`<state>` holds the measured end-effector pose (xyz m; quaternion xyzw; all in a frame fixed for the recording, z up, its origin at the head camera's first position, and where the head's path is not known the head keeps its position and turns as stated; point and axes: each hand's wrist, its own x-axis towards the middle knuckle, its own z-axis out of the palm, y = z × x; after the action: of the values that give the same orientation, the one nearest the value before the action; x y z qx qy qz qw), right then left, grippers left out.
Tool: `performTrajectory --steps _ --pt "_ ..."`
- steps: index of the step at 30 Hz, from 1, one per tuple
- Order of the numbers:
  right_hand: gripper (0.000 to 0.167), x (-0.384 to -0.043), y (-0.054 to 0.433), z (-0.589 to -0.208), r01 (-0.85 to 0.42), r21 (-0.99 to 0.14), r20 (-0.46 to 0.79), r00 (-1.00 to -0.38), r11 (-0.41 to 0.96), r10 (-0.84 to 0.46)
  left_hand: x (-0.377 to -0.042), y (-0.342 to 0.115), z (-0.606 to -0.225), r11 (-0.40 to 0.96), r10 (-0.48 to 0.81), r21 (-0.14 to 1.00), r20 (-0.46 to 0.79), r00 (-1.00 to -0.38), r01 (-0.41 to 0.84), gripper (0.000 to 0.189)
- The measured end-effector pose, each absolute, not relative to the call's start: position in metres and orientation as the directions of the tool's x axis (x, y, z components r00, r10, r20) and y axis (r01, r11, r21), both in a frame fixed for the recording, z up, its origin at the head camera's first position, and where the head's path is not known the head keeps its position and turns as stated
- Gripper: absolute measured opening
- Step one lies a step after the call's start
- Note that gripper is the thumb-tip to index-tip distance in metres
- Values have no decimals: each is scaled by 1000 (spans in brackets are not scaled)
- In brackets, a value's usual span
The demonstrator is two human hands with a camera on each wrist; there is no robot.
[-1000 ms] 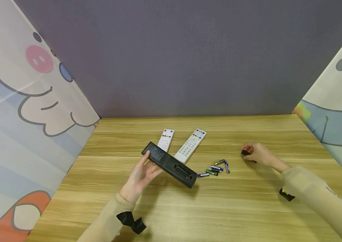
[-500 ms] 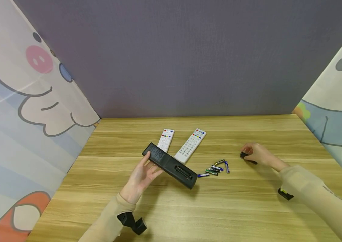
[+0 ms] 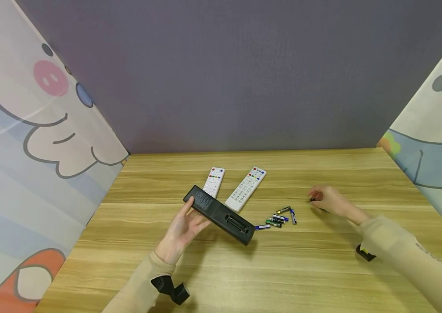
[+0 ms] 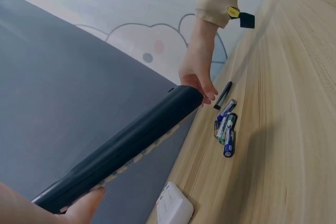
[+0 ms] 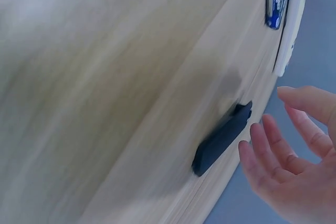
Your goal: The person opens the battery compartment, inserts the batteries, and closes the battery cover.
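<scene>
My left hand (image 3: pixel 183 228) grips a black remote control (image 3: pixel 201 203) by one end, above the table. Its back faces up and its battery compartment (image 3: pixel 237 223) is uncovered. At the right, my right hand (image 3: pixel 332 201) is over a small black battery cover (image 5: pixel 223 137), which lies on the table. In the right wrist view the fingers are spread and loosely bent, apart from the cover. From the head camera this hand hides most of the cover. Several AAA-size batteries (image 3: pixel 277 219) lie in a loose group between the remote and my right hand.
Two white remote controls, a shorter one (image 3: pixel 214 181) and a longer one (image 3: pixel 246 189), lie buttons up behind the black remote, which partly overlaps the shorter one in the head view. A grey panel (image 3: pixel 252 87) rises behind the wooden table (image 3: pixel 283 278); cartoon-printed cloths hang at both sides.
My right hand has moved slightly left; its fingers, earlier on the battery cover, are now off it. The left hand and black remote have hardly moved.
</scene>
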<state>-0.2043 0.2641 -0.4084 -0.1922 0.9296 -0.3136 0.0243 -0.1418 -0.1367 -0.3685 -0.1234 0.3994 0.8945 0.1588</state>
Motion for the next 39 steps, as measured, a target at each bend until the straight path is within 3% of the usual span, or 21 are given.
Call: performTrajectory --steps 10,21,30,39 --pt "17 -197 249 -409 -384 -640 124 -906 665 -404 -141 -138 -370 -646 200 658 -342 -918 -386 25" --pt "20 -189 236 -410 -309 -706 36 -915 638 -403 -142 -138 -371 -651 194 650 -357 -914 -392 26" --pt "17 -186 229 -416 -324 -677 44 -914 660 -404 -142 -138 -371 -627 182 673 -364 -914 -393 32" --pt "21 -183 223 -415 -249 -692 -26 -929 677 -369 -142 -138 -372 -625 180 673 -368 -912 -395 32"
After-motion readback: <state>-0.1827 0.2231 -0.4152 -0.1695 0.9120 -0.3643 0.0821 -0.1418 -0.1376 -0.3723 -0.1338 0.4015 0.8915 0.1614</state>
